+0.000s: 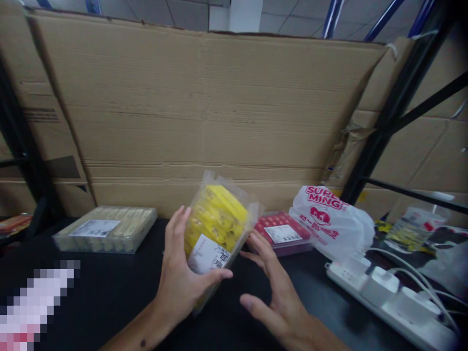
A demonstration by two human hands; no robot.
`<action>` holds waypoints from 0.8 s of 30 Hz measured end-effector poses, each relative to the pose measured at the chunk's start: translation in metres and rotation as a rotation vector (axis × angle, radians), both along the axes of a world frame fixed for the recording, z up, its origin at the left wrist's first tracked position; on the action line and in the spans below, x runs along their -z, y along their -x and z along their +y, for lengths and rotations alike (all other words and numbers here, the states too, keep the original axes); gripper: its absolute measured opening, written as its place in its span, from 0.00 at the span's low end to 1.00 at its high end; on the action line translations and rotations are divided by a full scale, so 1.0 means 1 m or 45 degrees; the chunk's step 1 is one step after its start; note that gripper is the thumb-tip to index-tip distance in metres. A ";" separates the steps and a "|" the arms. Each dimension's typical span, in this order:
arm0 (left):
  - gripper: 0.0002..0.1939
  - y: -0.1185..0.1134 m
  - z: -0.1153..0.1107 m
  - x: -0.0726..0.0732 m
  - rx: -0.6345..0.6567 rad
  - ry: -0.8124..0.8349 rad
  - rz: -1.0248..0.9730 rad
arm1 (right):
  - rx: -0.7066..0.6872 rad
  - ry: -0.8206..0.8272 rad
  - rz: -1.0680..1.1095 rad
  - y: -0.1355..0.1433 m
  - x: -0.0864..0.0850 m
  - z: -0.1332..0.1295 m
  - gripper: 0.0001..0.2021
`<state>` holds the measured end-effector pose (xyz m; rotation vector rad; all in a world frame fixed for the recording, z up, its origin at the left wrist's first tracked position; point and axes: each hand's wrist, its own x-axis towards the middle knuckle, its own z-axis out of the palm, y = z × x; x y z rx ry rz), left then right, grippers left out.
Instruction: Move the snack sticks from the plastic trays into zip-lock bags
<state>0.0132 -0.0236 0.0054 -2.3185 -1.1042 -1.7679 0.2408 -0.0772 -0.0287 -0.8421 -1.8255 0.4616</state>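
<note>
In the middle of the head view, a clear plastic box of yellow wrapped packets (219, 214) is held tilted above the black table. A white printed label (203, 253) covers its lower part. My left hand (183, 273) grips the box from the left, thumb across the front and fingers along the side. On the other side, my right hand (274, 292) has its thumb and fingers apart. Its fingertips are close to the box's right edge; whether they touch it I cannot tell.
A clear box of cream-coloured pieces (142, 226) lies at left, and a red box (281, 231) behind my right hand. Farther right are a white plastic bag (343, 224), a power strip (383, 297) with cables and a clear jar (417, 224). Cardboard (204, 107) walls the back.
</note>
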 end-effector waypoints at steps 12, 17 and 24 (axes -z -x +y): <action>0.42 -0.003 0.012 -0.014 0.496 0.340 -0.224 | 0.161 -0.024 0.470 -0.023 -0.024 0.012 0.38; 0.39 -0.004 0.027 -0.031 0.869 0.505 -0.149 | 0.124 -0.001 0.262 -0.036 -0.034 0.010 0.36; 0.15 -0.017 0.027 -0.064 0.720 0.576 -0.303 | 0.196 0.026 0.245 -0.035 -0.087 0.012 0.12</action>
